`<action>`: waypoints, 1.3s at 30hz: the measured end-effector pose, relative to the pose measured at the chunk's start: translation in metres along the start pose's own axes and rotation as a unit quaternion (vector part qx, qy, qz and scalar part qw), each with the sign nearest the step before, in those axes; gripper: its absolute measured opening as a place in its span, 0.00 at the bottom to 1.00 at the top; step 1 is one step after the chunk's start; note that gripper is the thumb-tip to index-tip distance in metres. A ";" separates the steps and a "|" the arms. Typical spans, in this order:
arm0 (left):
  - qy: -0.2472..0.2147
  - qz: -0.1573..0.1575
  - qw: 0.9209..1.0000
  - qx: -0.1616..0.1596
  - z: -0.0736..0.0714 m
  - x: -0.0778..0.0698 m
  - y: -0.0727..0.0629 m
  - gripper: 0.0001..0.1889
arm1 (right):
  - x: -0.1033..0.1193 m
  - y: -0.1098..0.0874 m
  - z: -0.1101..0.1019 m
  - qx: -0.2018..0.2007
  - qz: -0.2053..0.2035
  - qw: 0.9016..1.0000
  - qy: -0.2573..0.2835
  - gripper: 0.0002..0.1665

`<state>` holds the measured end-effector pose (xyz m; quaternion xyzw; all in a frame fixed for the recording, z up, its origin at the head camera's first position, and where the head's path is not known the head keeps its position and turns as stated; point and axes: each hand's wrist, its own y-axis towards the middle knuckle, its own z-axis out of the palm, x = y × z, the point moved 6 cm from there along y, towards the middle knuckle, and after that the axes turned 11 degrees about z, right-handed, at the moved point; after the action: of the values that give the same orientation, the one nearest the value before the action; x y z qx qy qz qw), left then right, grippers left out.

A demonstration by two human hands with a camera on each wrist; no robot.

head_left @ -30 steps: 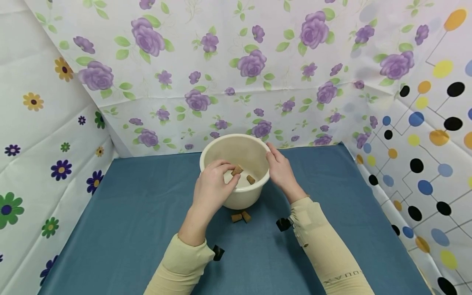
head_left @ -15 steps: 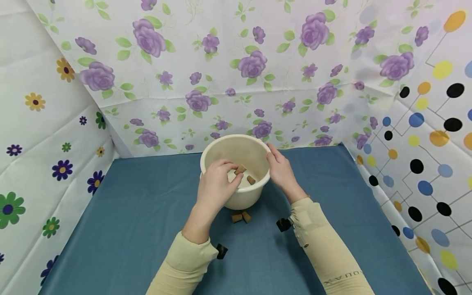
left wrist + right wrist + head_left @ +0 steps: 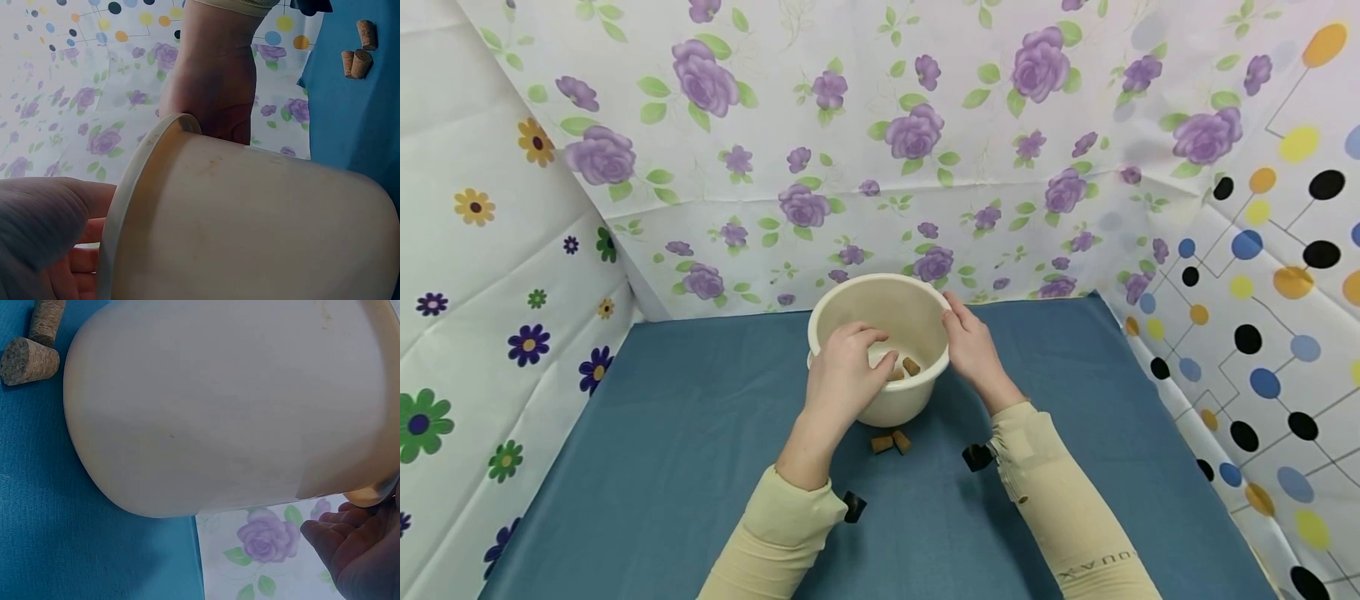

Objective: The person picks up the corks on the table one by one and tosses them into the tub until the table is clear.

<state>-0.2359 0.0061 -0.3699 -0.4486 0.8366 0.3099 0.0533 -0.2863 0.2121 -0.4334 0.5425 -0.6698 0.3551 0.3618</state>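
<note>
A cream plastic tub (image 3: 891, 407) stands on the blue cloth. Two corks show inside it: one cork (image 3: 912, 366) near the middle, and another (image 3: 896, 375) partly hidden by the near rim and my left thumb. My left hand (image 3: 844, 375) reaches over the left rim, thumb and forefinger apart with nothing between them. At the right side, my right hand (image 3: 973, 350) grips the tub by its rim; the right wrist view shows its fingers (image 3: 337, 534) at a lug below the rim.
On the cloth in front of the tub lie several loose corks (image 3: 882, 444), three of which show in the left wrist view. A flowered sheet (image 3: 865, 150) hangs behind, with patterned sheets to both sides. Each sleeve carries a black wrist piece (image 3: 977, 457).
My left hand has let go of the cork it pinched, which has dropped into the tub. That hand has shifted slightly right. The right hand keeps its place.
</note>
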 end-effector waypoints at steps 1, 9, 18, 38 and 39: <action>-0.001 0.000 1.000 0.001 0.000 0.000 0.000 0.14 | 0.000 0.000 0.000 0.000 0.000 1.000 0.000 0.34; 0.002 0.001 1.000 -0.002 0.001 0.001 -0.001 0.15 | 0.000 0.000 0.000 0.001 0.000 1.000 0.000 0.34; 0.003 0.007 1.000 -0.004 -0.001 0.000 -0.002 0.14 | -0.001 0.001 -0.001 0.000 -0.004 1.000 0.000 0.34; 0.005 0.010 0.999 -0.032 -0.016 -0.002 -0.014 0.14 | -0.001 0.001 0.000 0.003 0.000 1.000 0.009 0.34; 0.004 0.011 0.999 -0.036 -0.017 -0.002 -0.015 0.13 | -0.002 0.001 0.000 0.003 0.000 1.000 0.008 0.34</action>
<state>-0.2197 -0.0081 -0.3621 -0.4423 0.8301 0.3382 0.0303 -0.2872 0.2128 -0.4350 0.5410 -0.6657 0.3617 0.3652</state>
